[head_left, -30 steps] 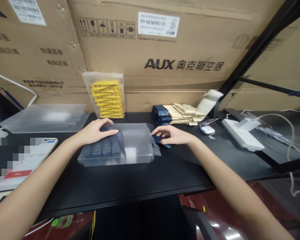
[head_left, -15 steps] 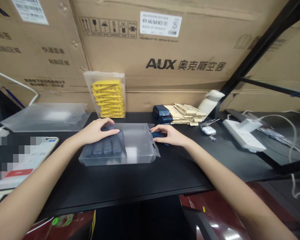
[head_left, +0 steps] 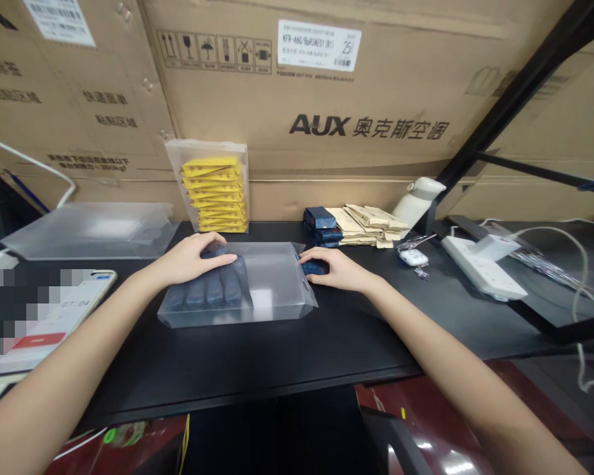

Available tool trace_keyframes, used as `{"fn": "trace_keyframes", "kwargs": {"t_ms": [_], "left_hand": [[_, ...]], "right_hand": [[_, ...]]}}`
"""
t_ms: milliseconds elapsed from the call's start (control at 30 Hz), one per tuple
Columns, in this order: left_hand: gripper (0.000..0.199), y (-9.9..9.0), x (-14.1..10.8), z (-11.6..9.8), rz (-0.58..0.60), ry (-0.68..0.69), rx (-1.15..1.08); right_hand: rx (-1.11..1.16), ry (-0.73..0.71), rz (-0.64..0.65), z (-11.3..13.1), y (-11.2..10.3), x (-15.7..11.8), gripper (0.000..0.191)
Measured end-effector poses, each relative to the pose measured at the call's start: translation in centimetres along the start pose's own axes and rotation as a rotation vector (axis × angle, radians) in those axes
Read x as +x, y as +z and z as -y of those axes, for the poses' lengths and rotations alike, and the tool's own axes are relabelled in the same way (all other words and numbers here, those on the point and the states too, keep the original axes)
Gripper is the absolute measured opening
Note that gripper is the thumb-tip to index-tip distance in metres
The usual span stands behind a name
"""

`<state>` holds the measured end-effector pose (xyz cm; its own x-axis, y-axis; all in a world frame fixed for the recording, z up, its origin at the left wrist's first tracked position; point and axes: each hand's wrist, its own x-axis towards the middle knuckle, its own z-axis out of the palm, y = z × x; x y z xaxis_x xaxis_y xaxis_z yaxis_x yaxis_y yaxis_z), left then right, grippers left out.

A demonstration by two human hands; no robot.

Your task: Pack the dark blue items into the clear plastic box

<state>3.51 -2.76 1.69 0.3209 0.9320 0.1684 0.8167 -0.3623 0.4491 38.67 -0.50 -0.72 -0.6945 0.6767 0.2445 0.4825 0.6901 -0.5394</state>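
A translucent plastic box (head_left: 272,277) lies flat on the black table, with several dark blue packets (head_left: 215,287) side by side in its left part. My left hand (head_left: 191,260) rests over the box's upper left, fingers and thumb gripping it around the packets. At the box's open right end, my right hand (head_left: 337,268) pinches another dark blue packet (head_left: 314,266) between thumb and fingers, its left end at the opening. Behind stands a second translucent box (head_left: 174,161) holding yellow packets (head_left: 215,198).
Dark blue packets (head_left: 321,227) and beige packets (head_left: 369,224) lie behind my right hand, near a white bottle (head_left: 418,201). A power strip (head_left: 485,267) is at right. Another translucent case (head_left: 86,231) and a phone (head_left: 69,316) are at left.
The box has shifted very slightly to the right. Both hands keep nearly the same places and grips.
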Motion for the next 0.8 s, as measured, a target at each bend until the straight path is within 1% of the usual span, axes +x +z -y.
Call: {"fn": "trace_keyframes", "kwargs": {"t_ms": [133,300,567,800], "left_hand": [[0.061,0.0,0.02,0.01,-0.004,0.011,0.003],[0.06,0.04,0.08,-0.03,-0.009,0.018,0.003],[0.061,-0.02,0.06,-0.18,-0.002,0.003,0.019],[0.061,-0.01,0.02,-0.06,0.001,-0.007,0.021]], "right_hand": [[-0.072,-0.011,-0.006,0.23,0.18,0.01,0.024],[-0.132,0.011,0.001,0.59,0.41,0.05,0.026],[-0.171,0.023,0.017,0.67,0.52,0.02,0.029],[-0.167,0.029,-0.002,0.64,0.7,0.0,0.028]]}}
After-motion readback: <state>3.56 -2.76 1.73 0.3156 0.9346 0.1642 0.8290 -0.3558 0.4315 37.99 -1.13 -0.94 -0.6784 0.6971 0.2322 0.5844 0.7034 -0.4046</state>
